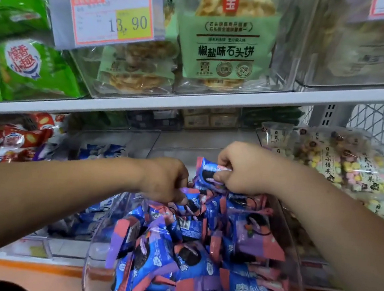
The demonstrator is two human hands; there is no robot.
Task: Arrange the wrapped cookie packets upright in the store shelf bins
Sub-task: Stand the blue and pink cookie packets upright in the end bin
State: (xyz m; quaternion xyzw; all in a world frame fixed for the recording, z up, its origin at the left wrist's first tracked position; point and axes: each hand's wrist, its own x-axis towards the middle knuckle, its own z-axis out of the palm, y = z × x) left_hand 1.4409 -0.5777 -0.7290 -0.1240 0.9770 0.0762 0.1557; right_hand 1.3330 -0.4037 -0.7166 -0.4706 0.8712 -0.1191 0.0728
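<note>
Bin: clear bin (97, 254) low in the middle of the view, in front of the lower shelf, its curved wall see-through.
Packets: packets (186, 260) in blue, purple and pink wrappers fill the bin in a loose heap; they lie at mixed angles, some flat, some tilted, and a few show barcodes.
Right hand: right hand (243, 173) is above the far end of the heap with its fingers curled, gripping a raised packet (205, 173) by its top edge; this packet hangs clear above the others, roughly upright.
Left hand: left hand (167, 181) reaches down to the far left of the heap, just beside the right hand; its curled fingertips pinch the purple edge of a low packet (191, 204) that sits among the rest.
Shelf board: white shelf board (191, 104) runs across above both hands.
Upper shelf: green bags (26, 69) at left, a price tag (112, 19) reading 13.90, and flatbread packs (228, 41) with green labels behind clear plastic.
Lower shelf, left: red packs (12, 140).
Lower shelf, right: bags of puffs (343, 166) in pale yellow and pink, near the right forearm.
</note>
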